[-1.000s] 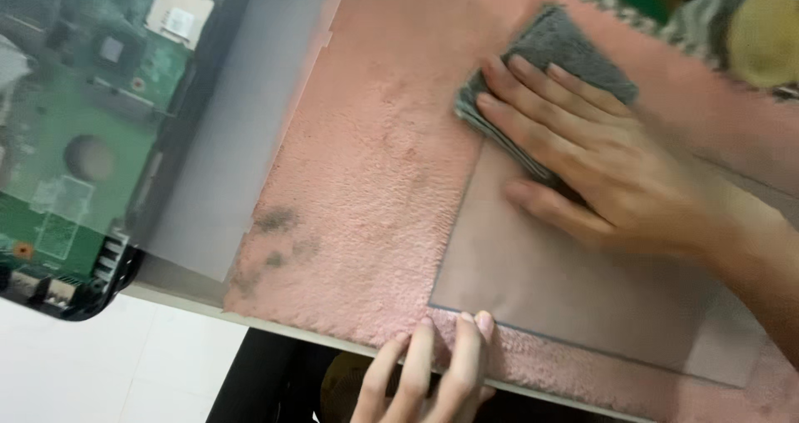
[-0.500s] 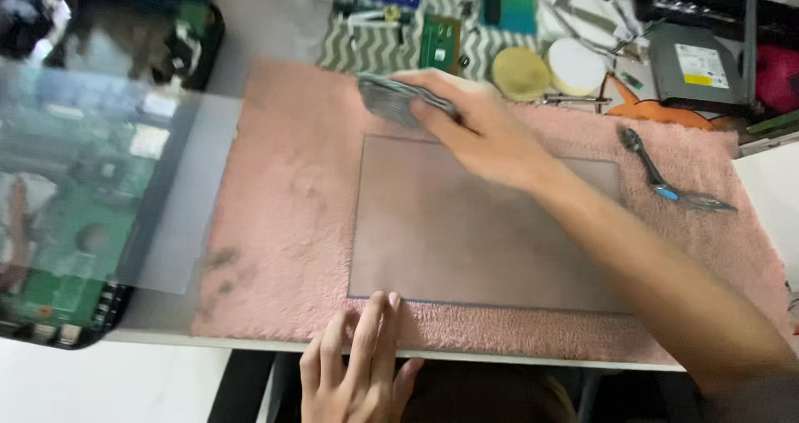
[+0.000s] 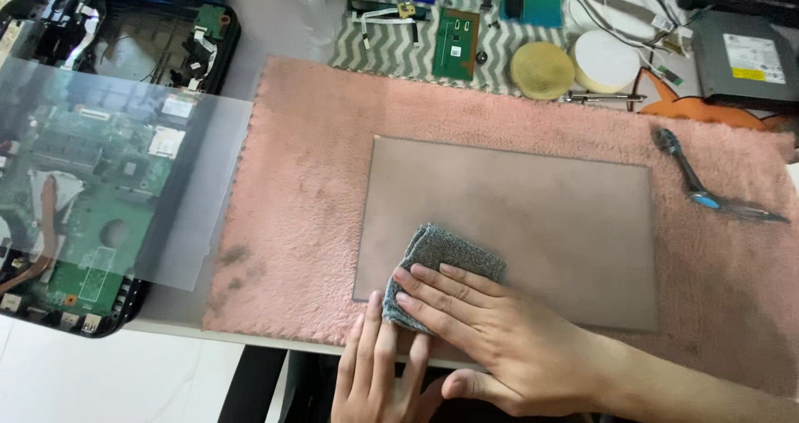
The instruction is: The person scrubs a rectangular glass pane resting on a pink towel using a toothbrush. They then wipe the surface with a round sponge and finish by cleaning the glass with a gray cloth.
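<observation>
The right hand lies flat and open, pressing a grey cloth onto the clear sheet. Just beside it, the left hand rests open on the pink mat.

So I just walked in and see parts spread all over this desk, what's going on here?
A person is pressing a folded grey cloth with the right hand onto the near left corner of a flat translucent sheet lying on a pink fluffy mat. The left hand rests flat at the mat's near edge, beside the cloth. To the left, a second clear sheet lies over an opened device with a green circuit board. A blue-tipped tool lies on the mat at right.
</observation>
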